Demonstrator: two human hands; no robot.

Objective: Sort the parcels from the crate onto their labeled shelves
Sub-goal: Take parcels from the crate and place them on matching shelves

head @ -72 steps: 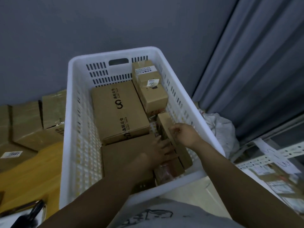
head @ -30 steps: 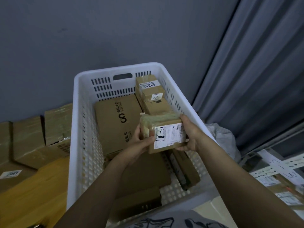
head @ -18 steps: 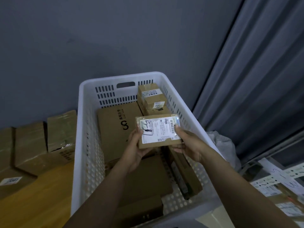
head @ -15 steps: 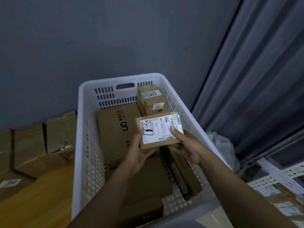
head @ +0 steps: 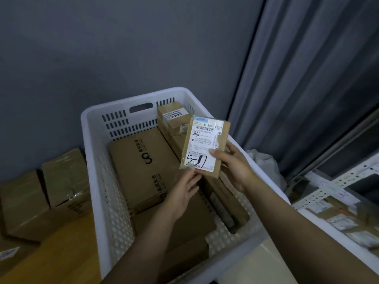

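Observation:
A white slotted plastic crate (head: 96,160) holds several brown cardboard parcels. Above it I hold a small flat cardboard parcel (head: 222,136) upright, its white shipping label facing me with "5-1" handwritten at the bottom. My right hand (head: 233,167) grips the parcel's right edge, thumb on the label. My left hand (head: 184,191) touches the parcel's lower left corner with its fingertips. A large logo box (head: 141,169) lies flat in the crate's left half, and a stack of small taped boxes (head: 172,119) stands at the far end.
Cardboard boxes (head: 61,181) sit on a wooden surface (head: 51,253) left of the crate. A white perforated metal shelf (head: 336,191) with labelled parcels and a paper tag is at the right. Grey curtain (head: 307,78) and a crumpled white bag (head: 264,162) stand behind the crate.
The parcel was lifted out of the crate's right side with both hands, then turned from lying sideways to upright. The left hand has slipped down to its lower corner.

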